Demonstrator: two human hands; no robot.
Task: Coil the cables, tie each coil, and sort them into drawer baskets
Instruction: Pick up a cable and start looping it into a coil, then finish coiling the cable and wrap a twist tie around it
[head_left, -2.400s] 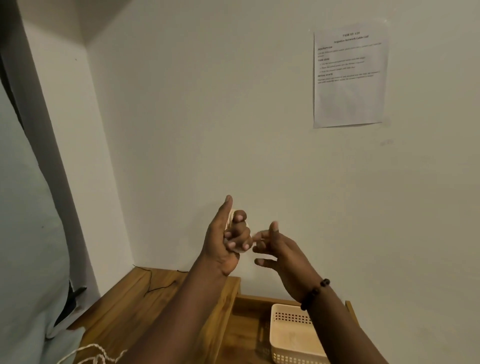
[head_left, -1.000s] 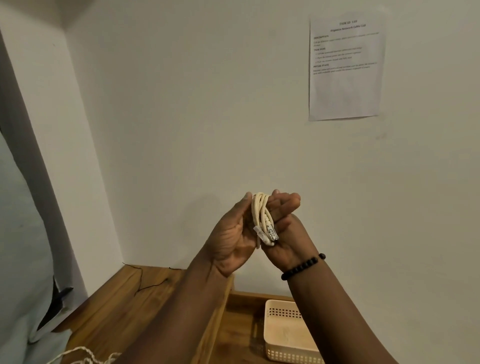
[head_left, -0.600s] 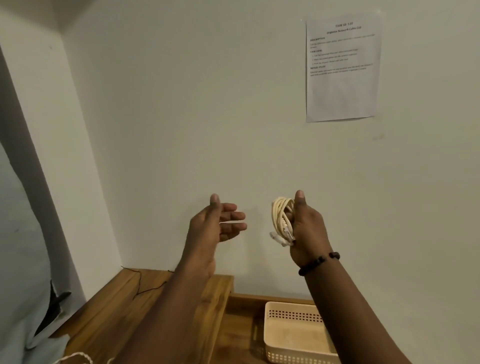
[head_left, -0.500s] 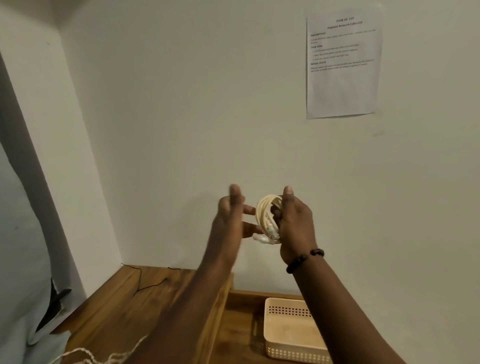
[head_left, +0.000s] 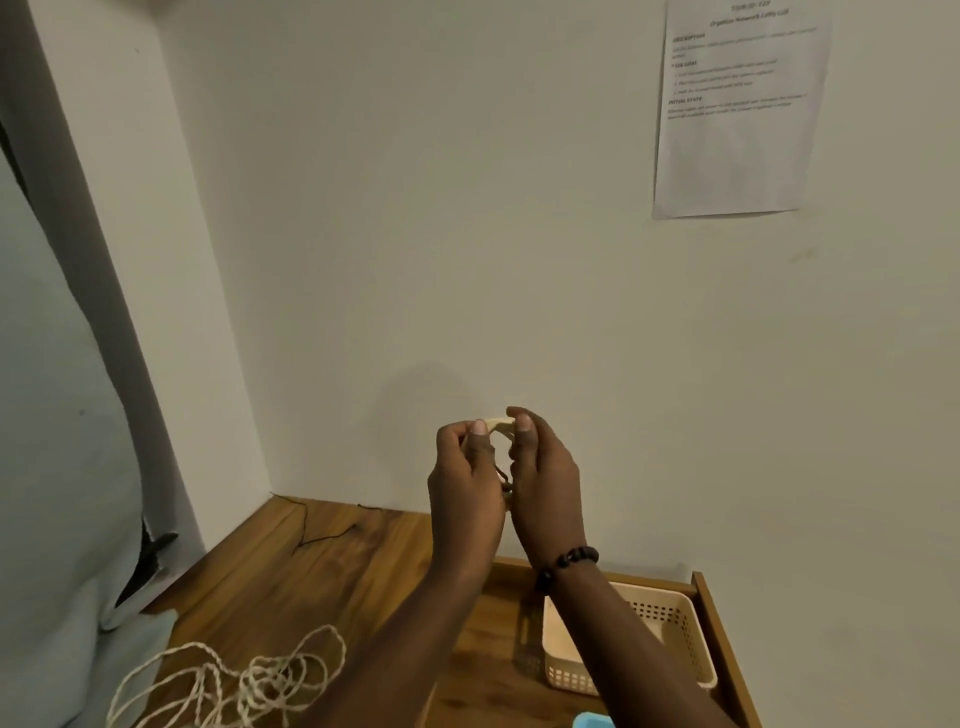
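My left hand (head_left: 465, 480) and my right hand (head_left: 545, 480) are raised side by side in front of the wall, backs toward me. Between their thumbs and fingertips they pinch a cream cable coil (head_left: 496, 423); only a short piece shows at the top, the rest is hidden behind the hands. A dark thin strand (head_left: 503, 475) shows in the gap between the palms. Below, a cream perforated basket (head_left: 675, 618) sits in the open wooden drawer (head_left: 711, 618). A loose tangle of white twisted cable (head_left: 249, 680) lies on the wooden top.
A thin black wire (head_left: 311, 535) lies on the wooden top (head_left: 291, 587) near the wall corner. A printed sheet (head_left: 737, 109) is taped to the wall at upper right. A blue object (head_left: 592, 719) peeks in at the bottom edge. Pale fabric (head_left: 52, 467) fills the left.
My left hand has closed in on the coil, so both hands now pinch it. The view has tilted down, showing more of the desk and the white cable tangle.
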